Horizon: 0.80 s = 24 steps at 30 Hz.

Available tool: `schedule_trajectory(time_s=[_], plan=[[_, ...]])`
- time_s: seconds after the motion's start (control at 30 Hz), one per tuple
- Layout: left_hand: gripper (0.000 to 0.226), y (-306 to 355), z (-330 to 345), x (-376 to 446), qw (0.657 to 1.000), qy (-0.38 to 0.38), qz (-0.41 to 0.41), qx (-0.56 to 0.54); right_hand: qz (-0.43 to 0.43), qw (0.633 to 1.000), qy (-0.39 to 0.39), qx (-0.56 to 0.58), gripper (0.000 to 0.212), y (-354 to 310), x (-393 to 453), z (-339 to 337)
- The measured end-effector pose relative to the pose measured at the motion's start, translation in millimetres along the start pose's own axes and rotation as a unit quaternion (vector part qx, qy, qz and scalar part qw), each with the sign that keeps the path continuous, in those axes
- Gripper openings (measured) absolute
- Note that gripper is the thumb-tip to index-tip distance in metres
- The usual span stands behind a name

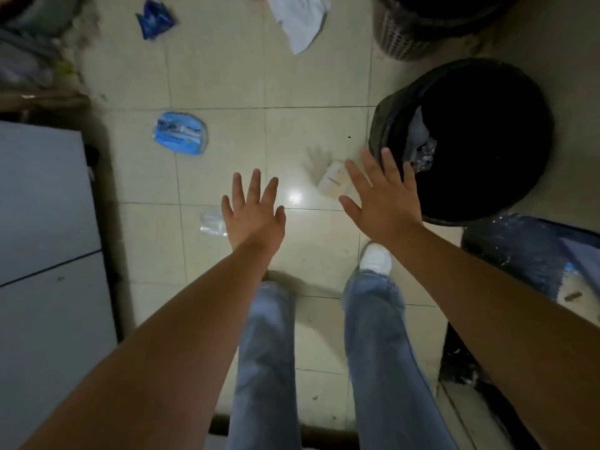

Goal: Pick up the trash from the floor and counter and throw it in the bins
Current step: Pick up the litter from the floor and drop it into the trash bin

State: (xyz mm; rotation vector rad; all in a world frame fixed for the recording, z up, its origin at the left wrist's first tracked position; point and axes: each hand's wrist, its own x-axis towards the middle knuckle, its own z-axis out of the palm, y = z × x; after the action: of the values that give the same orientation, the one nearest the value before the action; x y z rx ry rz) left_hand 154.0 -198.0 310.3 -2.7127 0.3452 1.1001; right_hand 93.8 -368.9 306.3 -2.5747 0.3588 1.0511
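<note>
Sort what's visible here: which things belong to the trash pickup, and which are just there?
Job:
small carton
clear wrapper
light blue packet
dark blue wrapper
white paper
black bin
mesh bin
left hand and right hand, both open and empty

Just there:
grey cabinet

Dim and yellowish overall, lit from above — one white glare spot on the floor tiles [295,197] between the hands. Soft shadow of spread fingers beside the small carton [334,180]. Motion blur in the upper left corner; wide-angle stretching at the edges — near bin [480,141] interior almost black.
</note>
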Motion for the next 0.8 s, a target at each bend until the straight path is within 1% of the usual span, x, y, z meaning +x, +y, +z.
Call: schedule_trajectory(time_s=[0.07, 0.17, 0.27, 0.43, 0.5, 0.57, 0.67, 0.73, 0.8], plan=[[0.055, -35.8, 8.6, 0.7, 0.999, -0.001, -0.035, -0.038, -0.005, 1.0, -0.001, -0.023, 0.063, -32.8, 15.0, -1.4], [0.057, -92.0, 23.0, 2.7, 0.995, -0.031, -0.067, -0.074, 0.004, 0.999, -0.007, -0.054, 0.062, -80.5, 31.0, 0.4], [0.061, -151.5, 41.3, 8.7, 0.993, -0.065, -0.07, -0.072, 0.029, 0.996, -0.032, -0.075, 0.061, -121.3, 42.8, 13.1], [0.066, -231.4, 78.8, 45.2, 0.993, -0.066, -0.072, -0.064, 0.068, 0.988, -0.094, -0.106, 0.06, -182.1, 61.5, 63.6], [0.066, -249.6, 100.1, 71.2, 0.994, -0.063, -0.066, -0.066, 0.057, 0.985, -0.124, -0.109, 0.06, -202.3, 75.4, 90.2], [0.062, -261.9, 124.5, 97.6, 0.995, -0.073, -0.043, -0.051, 0.038, 0.982, -0.145, -0.112, 0.06, -216.9, 94.3, 117.3], [0.062, -273.4, 170.2, 138.0, 0.995, -0.089, -0.017, -0.036, 0.016, 0.982, -0.153, -0.113, 0.06, -229.7, 135.3, 161.7], [0.067, -272.8, 204.9, 163.7, 0.991, -0.106, -0.037, -0.066, -0.008, 0.981, -0.155, -0.119, 0.059, -232.8, 169.0, 193.0], [0.07, -265.5, 238.4, 187.8, 0.974, -0.131, -0.102, -0.152, -0.028, 0.979, -0.155, -0.129, 0.059, -230.5, 201.4, 222.3]])
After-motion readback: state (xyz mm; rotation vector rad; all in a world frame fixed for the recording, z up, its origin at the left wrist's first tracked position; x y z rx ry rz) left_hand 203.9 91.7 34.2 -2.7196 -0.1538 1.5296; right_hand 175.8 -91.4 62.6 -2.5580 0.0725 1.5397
